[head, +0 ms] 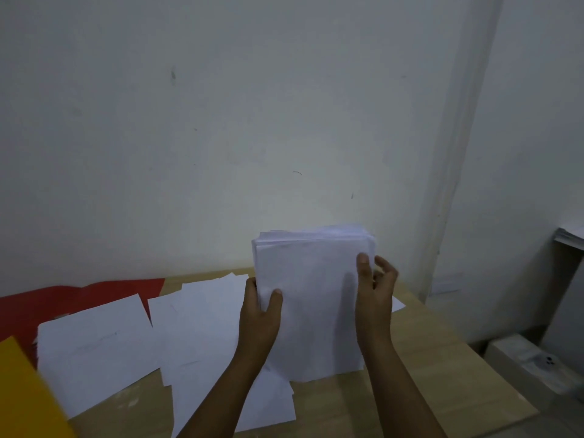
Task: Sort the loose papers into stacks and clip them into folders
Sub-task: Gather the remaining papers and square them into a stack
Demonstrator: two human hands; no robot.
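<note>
Both hands [260,311] [376,292] grip upright paper stack [316,305], apparently resting on table [426,358].

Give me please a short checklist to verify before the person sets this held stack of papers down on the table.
1. Left hand grips the paper stack at its left edge: ok.
2. Right hand holds the right edge: ok.
3. Top edges even: not ok, some sheets stick out.
4. Bottom edge resting on the table: cannot tell.
5. Loose sheets all gathered: not ok, many lie flat.
6. Red folder within reach: ok.
</note>
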